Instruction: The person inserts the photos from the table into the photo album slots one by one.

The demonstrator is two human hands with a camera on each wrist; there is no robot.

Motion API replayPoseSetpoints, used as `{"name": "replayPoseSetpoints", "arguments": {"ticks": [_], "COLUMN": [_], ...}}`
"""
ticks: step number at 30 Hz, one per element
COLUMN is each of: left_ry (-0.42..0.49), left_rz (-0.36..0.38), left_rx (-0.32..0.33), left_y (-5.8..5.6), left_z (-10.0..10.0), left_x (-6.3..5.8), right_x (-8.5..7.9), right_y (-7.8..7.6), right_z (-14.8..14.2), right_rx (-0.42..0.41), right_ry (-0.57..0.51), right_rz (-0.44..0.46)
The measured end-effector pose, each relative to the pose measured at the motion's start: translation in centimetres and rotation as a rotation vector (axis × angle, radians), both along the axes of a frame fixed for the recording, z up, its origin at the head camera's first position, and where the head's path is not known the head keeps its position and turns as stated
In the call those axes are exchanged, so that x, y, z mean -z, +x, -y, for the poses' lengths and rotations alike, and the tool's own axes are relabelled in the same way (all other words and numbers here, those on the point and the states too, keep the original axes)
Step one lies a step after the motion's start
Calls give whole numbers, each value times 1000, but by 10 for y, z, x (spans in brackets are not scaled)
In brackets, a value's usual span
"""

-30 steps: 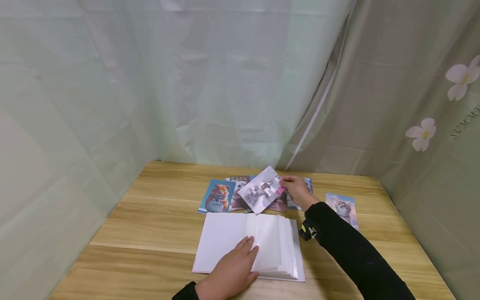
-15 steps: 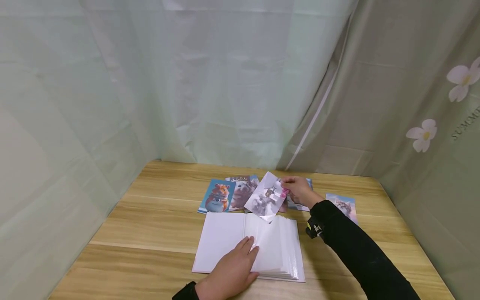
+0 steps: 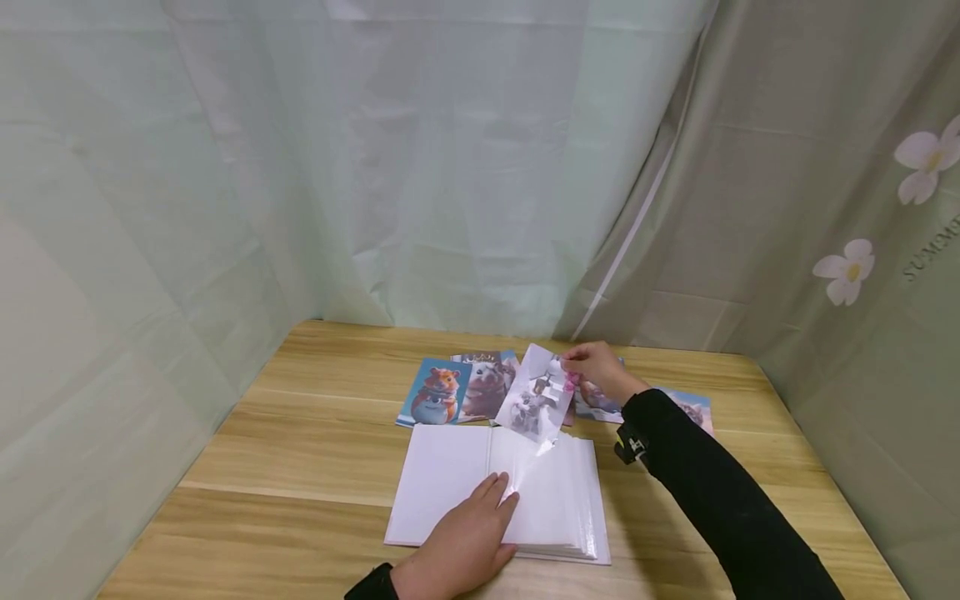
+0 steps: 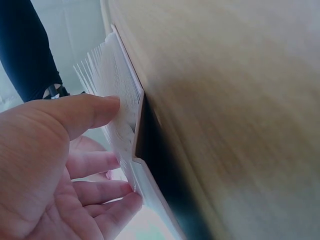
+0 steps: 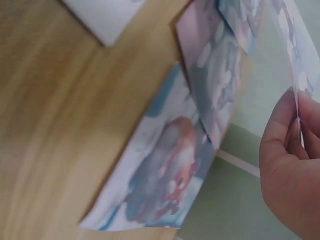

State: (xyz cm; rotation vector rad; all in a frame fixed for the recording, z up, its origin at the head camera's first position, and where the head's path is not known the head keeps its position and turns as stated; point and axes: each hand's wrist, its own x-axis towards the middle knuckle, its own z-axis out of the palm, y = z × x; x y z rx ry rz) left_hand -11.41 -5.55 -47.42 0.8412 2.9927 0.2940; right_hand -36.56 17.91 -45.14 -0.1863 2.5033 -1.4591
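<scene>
A white photo album (image 3: 435, 475) lies spread on the table, clear sleeve pages on its right side. My left hand (image 3: 468, 533) rests on it across the fold, fingers extended; in the left wrist view its thumb and fingertips touch the page edges (image 4: 115, 75). My right hand (image 3: 600, 371) pinches a photo card (image 3: 528, 404) with a grey kitten picture by its upper right edge. The card's lower end overlaps the album's top edge near the sleeve opening. The right wrist view shows the card (image 5: 300, 50) held on edge between thumb and fingers.
Behind the album lie a blue hamster card (image 3: 435, 392), a grey animal card (image 3: 483, 387) and another card (image 3: 596, 404) partly under the right hand. A kitten card (image 3: 693, 408) lies farther right, half hidden by the sleeve. Pale curtains (image 3: 450, 167) surround the wooden table (image 3: 300, 450).
The photo card has turned more upright, its lower end moving right and down to the album's top edge. My left hand has kept its place.
</scene>
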Motion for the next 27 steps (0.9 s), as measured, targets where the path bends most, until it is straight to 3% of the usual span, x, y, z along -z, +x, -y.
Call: {"name": "replayPoseSetpoints", "arguments": {"ticks": [11,27], "left_ry": [2,5], "left_rz": [26,2], "left_rx": [-6,-3], "left_y": [1,1], "left_z": [0,0], "left_x": [1,3], "right_x": [-28,-29], "right_y": [-7,-5], "right_z": [12,20], "right_rx": [-117,-146], "right_ry": [119,155], "right_rz": [-59,13]}}
